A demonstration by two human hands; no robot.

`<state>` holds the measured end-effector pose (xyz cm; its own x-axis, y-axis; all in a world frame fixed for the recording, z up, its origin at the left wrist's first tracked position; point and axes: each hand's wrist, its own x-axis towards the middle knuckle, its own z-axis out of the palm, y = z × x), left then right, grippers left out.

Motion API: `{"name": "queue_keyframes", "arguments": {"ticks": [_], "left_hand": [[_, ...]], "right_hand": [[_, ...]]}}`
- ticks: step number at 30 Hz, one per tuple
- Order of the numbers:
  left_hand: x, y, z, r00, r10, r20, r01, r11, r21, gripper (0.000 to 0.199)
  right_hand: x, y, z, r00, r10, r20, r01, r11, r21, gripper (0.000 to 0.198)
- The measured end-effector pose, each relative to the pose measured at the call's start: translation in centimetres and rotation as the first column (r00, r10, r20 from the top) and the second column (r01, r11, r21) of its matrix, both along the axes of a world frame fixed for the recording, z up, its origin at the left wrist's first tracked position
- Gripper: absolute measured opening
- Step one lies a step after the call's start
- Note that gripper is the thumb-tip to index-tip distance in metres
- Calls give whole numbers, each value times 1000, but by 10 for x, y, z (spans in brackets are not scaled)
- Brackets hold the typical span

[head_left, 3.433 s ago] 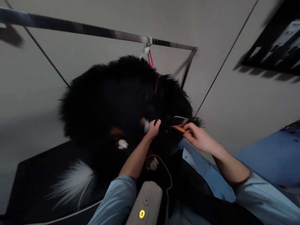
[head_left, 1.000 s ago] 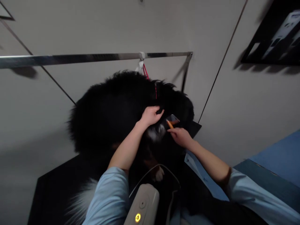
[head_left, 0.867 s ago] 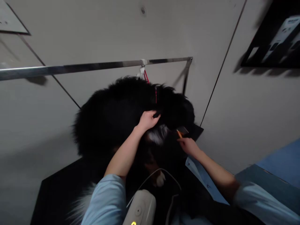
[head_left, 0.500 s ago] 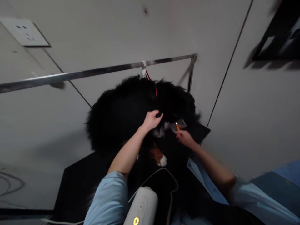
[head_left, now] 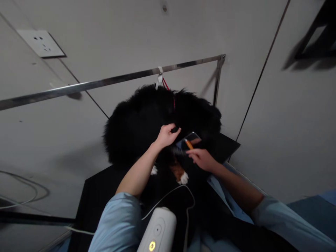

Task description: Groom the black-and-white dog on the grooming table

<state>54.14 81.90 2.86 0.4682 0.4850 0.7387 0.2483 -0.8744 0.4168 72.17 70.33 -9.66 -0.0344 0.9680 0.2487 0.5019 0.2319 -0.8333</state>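
Brush in the right hand, left hand on the black coat

Through the head camera I see a flat black table [head_left: 93,189] under both hands, and a grey panelled wall [head_left: 118,31] behind them. My right hand [head_left: 203,159] is closed round the orange handle of a flat, shiny metal-backed brush [head_left: 193,137]; whether its underside touches fur, I can't tell. Just left of it, my left hand [head_left: 167,135] lies against a long-haired black dog [head_left: 139,115], dark fur between thumb and forefinger; I can't tell if they pinch it. The dog spreads behind both hands, a brown-and-white paw [head_left: 181,174] below them. Above runs a chrome bar [head_left: 105,83] with a red cord [head_left: 166,84]. My left forearm blocks some coat; a white rounded device [head_left: 160,224] and thin white cable [head_left: 193,206] sit nearer me.
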Motion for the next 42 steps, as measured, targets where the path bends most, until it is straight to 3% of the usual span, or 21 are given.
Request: {"name": "queue_keyframes", "arguments": {"ticks": [2, 5, 7, 8, 11, 13, 17, 20, 23, 25, 28, 31, 36, 40, 42], "left_hand": [[-2, -1, -2, 999, 31, 17, -31, 1000, 0, 44], [-3, -1, -10, 998, 50, 31, -49, 998, -41, 46], [-2, -1, -19, 998, 49, 45, -45, 996, -81, 45], [-1, -1, -23, 997, 51, 60, -45, 994, -96, 45], [2, -2, -34, 990, 82, 116, -68, 991, -118, 44], [2, 0, -39, 984, 103, 143, -84, 988, -132, 44], [2, 4, -42, 985, 105, 137, -78, 980, -185, 41], [3, 6, -44, 986, 101, 135, -74, 979, -191, 40], [6, 6, -45, 982, 115, 149, -89, 981, -175, 41], [7, 5, -45, 980, 122, 155, -97, 982, -164, 42], [4, 4, -45, 977, 144, 154, -119, 979, -164, 42], [1, 4, -45, 981, 153, 118, -128, 972, -197, 43], [1, 6, -43, 983, 151, 105, -123, 965, -231, 45], [-2, 9, -39, 982, 155, 111, -125, 964, -236, 41], [-2, 10, -38, 978, 176, 116, -145, 962, -232, 38]], "right_hand": [[5, 4, -4, 997, -72, -38, 74, 996, 58, 34], [4, -6, -31, 977, -179, -117, 158, 973, -167, 37], [-1, -19, -46, 972, -184, -149, 134, 947, -291, 37], [-3, -24, -48, 973, -152, -171, 96, 951, -295, 36], [4, -20, -34, 963, -54, -264, 27, 994, -106, 33], [15, -11, -29, 946, -108, -305, 101, 994, -39, 33], [18, -29, -67, 912, -301, -278, 215, 929, -301, 24], [5, -55, -89, 934, -211, -288, 65, 893, -445, 25], [8, -44, -72, 942, -81, -326, -19, 956, -294, 32], [17, -24, -60, 944, -144, -297, 93, 979, -180, 33], [22, -15, -65, 932, -272, -239, 207, 942, -265, 30], [16, -31, -86, 949, -215, -231, 126, 930, -346, 27], [21, -23, -80, 928, -147, -342, 106, 985, -137, 31], [15, -32, -89, 890, -226, -396, 83, 934, -347, 27], [1, -46, -95, 882, -193, -430, 15, 924, -383, 25]]}}
